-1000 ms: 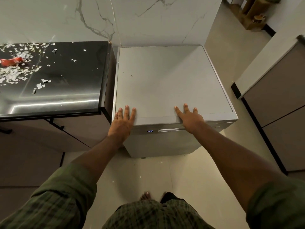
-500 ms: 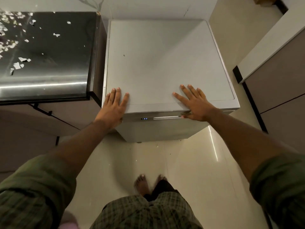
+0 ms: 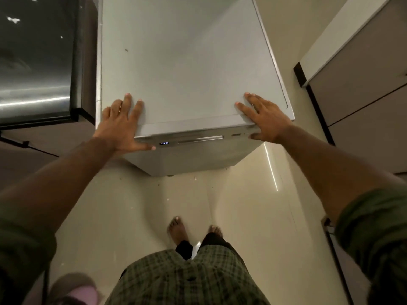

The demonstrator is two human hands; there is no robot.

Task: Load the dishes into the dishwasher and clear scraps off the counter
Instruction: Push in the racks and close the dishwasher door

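Note:
A white box-shaped dishwasher (image 3: 187, 62) stands on the floor, its door closed, with a small blue display (image 3: 163, 143) and a long handle slot (image 3: 199, 139) along its front top edge. My left hand (image 3: 120, 126) lies flat over the front left corner, fingers straight on the top, thumb stretched along the front panel. My right hand (image 3: 265, 118) lies flat over the front right corner, fingers spread on the top, thumb on the front panel. The dark counter (image 3: 33, 62) at the left carries a few white scraps (image 3: 13, 19).
Grey cabinets (image 3: 363, 89) with a pale worktop line the right side. Small crumbs (image 3: 195, 178) dot the glossy floor in front of the dishwasher. My bare feet (image 3: 178, 230) stand just before it. A pinkish object (image 3: 77, 289) shows at the lower left.
The view has tilted down and closer. Both hands have slid outward to the front corners of the dishwasher top, and the thumbs now reach over the front panel.

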